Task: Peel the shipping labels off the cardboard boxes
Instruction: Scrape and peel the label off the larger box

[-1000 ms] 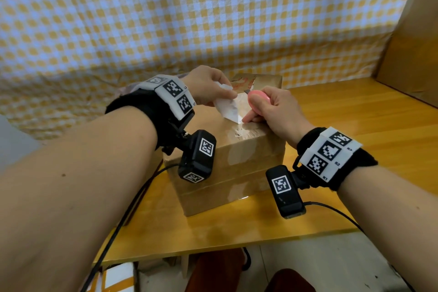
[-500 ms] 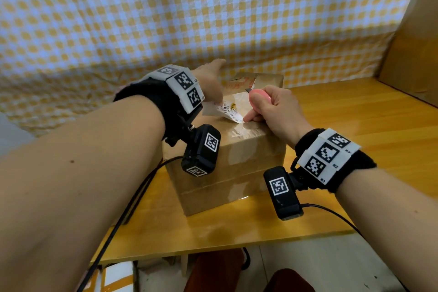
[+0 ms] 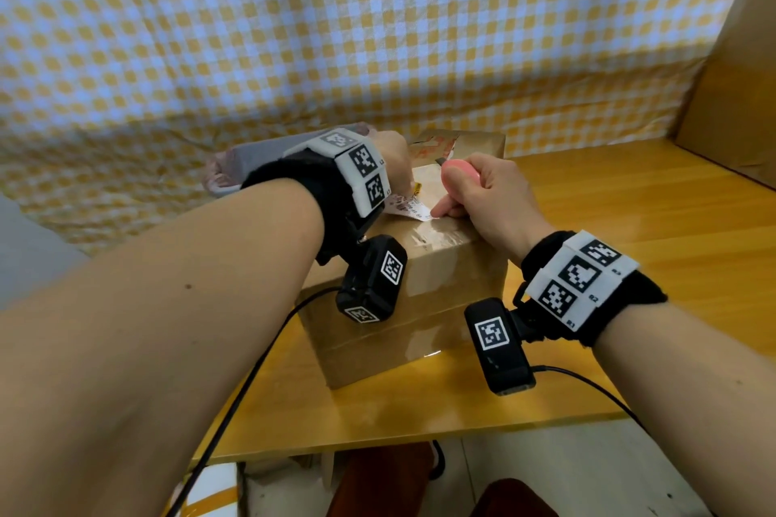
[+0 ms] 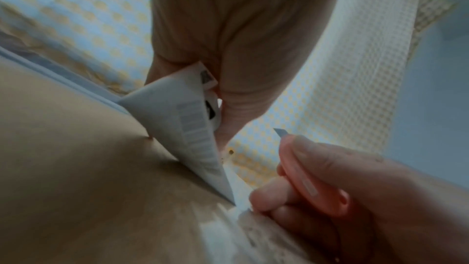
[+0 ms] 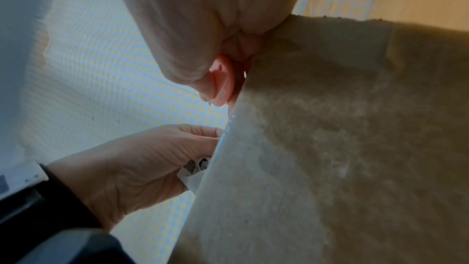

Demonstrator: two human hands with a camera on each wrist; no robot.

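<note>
Midway: left hand (image 3: 394,164) fingers pinch the shipping label (image 4: 193,131), lifted off the cardboard box (image 3: 424,290) top but attached at its 3 o'clock corner; right hand (image 3: 487,197) grips a pink cutter (image 4: 312,176); full removal remains.

Label (image 4: 193,127) between pinching left-hand fingers (image 4: 236,111)
</note>
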